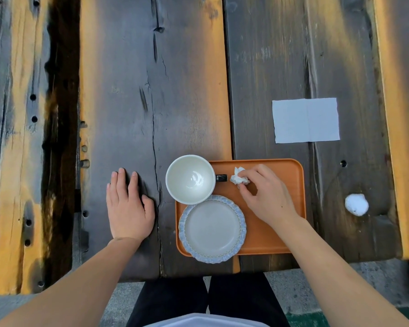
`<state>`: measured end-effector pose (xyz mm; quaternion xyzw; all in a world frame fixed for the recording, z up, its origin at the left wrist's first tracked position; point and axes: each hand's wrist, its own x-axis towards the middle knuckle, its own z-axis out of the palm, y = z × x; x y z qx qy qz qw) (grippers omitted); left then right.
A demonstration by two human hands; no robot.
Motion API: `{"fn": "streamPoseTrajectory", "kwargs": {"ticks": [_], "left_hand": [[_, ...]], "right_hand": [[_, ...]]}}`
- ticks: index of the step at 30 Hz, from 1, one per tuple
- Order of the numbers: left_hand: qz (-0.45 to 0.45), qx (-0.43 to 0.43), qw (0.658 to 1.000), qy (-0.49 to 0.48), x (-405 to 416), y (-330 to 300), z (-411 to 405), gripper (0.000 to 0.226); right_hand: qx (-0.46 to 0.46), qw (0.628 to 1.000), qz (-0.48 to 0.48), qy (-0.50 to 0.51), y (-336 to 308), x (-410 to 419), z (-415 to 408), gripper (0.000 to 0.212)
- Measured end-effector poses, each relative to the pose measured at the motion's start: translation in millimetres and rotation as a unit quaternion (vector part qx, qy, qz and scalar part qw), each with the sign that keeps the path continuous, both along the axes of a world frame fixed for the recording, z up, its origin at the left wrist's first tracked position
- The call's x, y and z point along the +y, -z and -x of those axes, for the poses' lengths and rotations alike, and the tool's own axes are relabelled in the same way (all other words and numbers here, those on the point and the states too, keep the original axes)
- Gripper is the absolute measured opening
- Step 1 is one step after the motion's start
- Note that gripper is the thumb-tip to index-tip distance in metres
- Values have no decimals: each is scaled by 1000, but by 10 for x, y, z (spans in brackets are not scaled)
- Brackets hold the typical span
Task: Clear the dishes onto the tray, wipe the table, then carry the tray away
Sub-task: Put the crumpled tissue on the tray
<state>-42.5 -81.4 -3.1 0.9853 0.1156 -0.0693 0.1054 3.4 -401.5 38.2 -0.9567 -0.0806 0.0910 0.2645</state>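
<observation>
Head view: your right hand [267, 197] is over the orange tray [291, 232], pinching a crumpled tissue [238, 179]; your left hand [128, 208] lies flat on the wooden table [187, 79].

The fingers of your right hand close on the tissue at the tray's 12 o'clock side, and I cannot tell if the tissue touches the tray. Your left hand is spread, palm down, at 9 o'clock from the tray, a little apart from it. The white cup [189, 179] stands on the tray's 10 o'clock corner, reaching over the rim, with its dark handle [221, 177] pointing to the tissue. The blue-rimmed plate [212, 228] sits at 7 o'clock, hanging over the near edge, just beside the cup. On the table, a flat white napkin [305, 120] lies at 1 o'clock from the tray and a second crumpled ball [356, 204] at 3 o'clock, both apart from the tray.
</observation>
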Motion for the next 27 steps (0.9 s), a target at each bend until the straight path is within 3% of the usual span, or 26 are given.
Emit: {"fn": "streamPoseTrajectory", "kwargs": {"ticks": [20,27], "left_hand": [[8,-1,1000,-3,-2,23,10,62],[18,21,1000,-5,-2,-42,-3,62]], "right_hand": [[65,996,59,16,-90,53,27,29],[168,981,-24,97,-229,33,91,45]]}}
